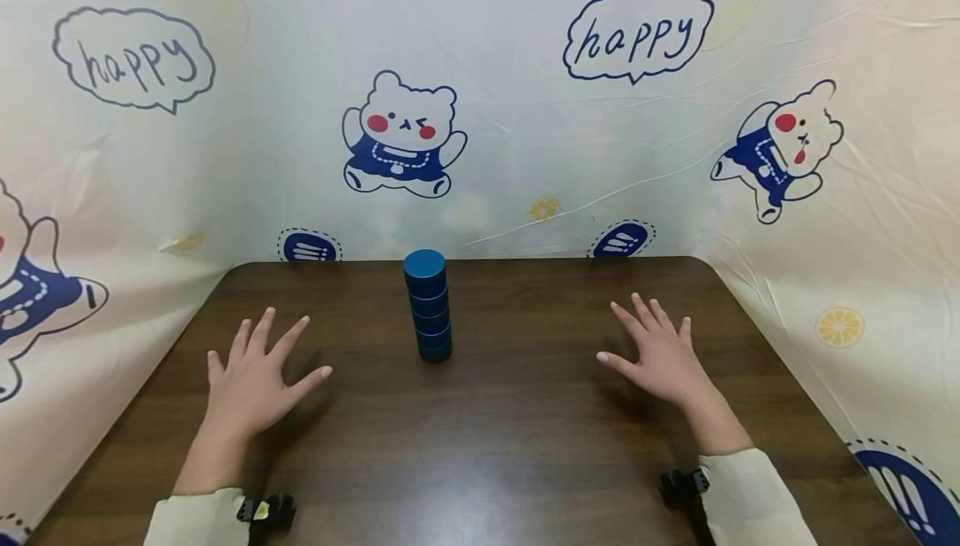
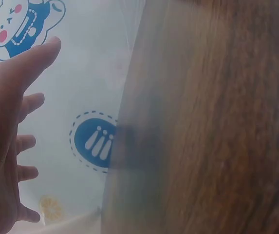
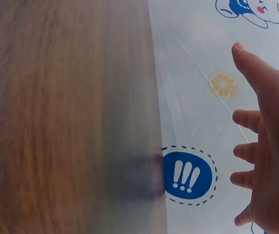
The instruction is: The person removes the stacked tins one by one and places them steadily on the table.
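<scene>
Item: stack of blue discs [image 1: 428,307], standing upright near the middle of the dark wood desk [image 1: 525,446], toward its far edge. I count about five, the upper ones sitting slightly off the lower ones, so the column leans a little.

Left hand [image 1: 251,379]: fingers spread wide, palm down, low over the desk, well apart from the stack; grip holds nothing. The left wrist view shows the same splayed fingers [image 2: 29,58].

Right hand [image 1: 660,354]: likewise spread and empty, well apart on the other side; confirmed in the right wrist view [image 3: 266,161].

Surround: printed bear-pattern sheet [image 1: 480,112] walls the desk on three sides.

Risks, as I judge them: the stack is tall and narrow, so a sideways brush or a knock to the desk could topple it. Pinching only the top disc may drag the ones beneath askew. Loose discs could roll off the desk's open near edge.
</scene>
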Demonstrator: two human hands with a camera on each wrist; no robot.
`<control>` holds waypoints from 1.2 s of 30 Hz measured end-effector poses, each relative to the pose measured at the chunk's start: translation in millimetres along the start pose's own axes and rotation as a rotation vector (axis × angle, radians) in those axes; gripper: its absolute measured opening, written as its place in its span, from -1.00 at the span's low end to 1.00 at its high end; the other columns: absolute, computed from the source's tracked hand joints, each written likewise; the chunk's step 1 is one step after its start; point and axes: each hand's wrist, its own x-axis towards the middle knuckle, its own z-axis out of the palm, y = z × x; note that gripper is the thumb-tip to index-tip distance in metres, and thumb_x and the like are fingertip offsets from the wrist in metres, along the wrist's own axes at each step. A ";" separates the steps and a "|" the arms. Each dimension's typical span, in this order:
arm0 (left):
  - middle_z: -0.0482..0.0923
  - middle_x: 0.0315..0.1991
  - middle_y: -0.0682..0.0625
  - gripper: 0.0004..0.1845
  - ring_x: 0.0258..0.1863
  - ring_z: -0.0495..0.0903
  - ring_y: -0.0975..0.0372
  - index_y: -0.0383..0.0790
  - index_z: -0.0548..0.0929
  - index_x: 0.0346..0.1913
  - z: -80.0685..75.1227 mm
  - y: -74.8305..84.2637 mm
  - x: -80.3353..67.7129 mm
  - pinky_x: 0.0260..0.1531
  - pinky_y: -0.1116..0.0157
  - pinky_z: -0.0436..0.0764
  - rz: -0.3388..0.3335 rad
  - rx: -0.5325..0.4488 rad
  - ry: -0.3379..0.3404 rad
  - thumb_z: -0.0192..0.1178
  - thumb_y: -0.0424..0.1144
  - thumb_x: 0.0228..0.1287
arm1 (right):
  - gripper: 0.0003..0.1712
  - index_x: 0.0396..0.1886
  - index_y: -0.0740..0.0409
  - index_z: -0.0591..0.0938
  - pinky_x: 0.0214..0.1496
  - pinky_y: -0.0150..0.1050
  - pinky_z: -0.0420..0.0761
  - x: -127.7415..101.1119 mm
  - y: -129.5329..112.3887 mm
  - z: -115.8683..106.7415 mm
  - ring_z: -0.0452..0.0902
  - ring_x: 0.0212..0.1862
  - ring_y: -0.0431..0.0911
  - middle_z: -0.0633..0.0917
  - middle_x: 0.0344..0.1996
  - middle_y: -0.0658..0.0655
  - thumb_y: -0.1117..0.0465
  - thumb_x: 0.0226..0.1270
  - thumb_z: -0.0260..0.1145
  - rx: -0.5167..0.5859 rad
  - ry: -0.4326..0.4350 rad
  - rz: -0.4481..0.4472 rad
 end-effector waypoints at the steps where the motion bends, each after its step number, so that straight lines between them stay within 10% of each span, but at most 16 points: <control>1: -0.16 0.52 -0.32 -0.05 0.43 -0.21 -0.36 0.13 0.12 0.53 0.4 0.2 0.5 0.04 -0.58 -0.30 0.000 -0.002 -0.001 0.14 0.43 0.14 | 0.05 0.51 0.02 0.23 0.23 0.58 -0.29 1.1 -0.7 0.7 -0.16 0.48 0.36 0.06 0.50 0.35 -0.48 0.18 0.17 0.002 0.001 -0.003; 36: -0.01 0.50 -0.30 -0.01 0.37 0.04 -0.35 0.19 0.08 0.54 13.3 31.3 23.4 0.07 -0.55 0.01 0.079 -0.142 0.063 0.26 0.36 0.08 | 0.08 0.52 -0.01 0.21 0.32 0.46 -0.05 33.8 -37.4 2.3 -0.03 0.48 0.28 0.08 0.52 0.25 -0.36 0.10 0.37 0.139 0.021 -0.218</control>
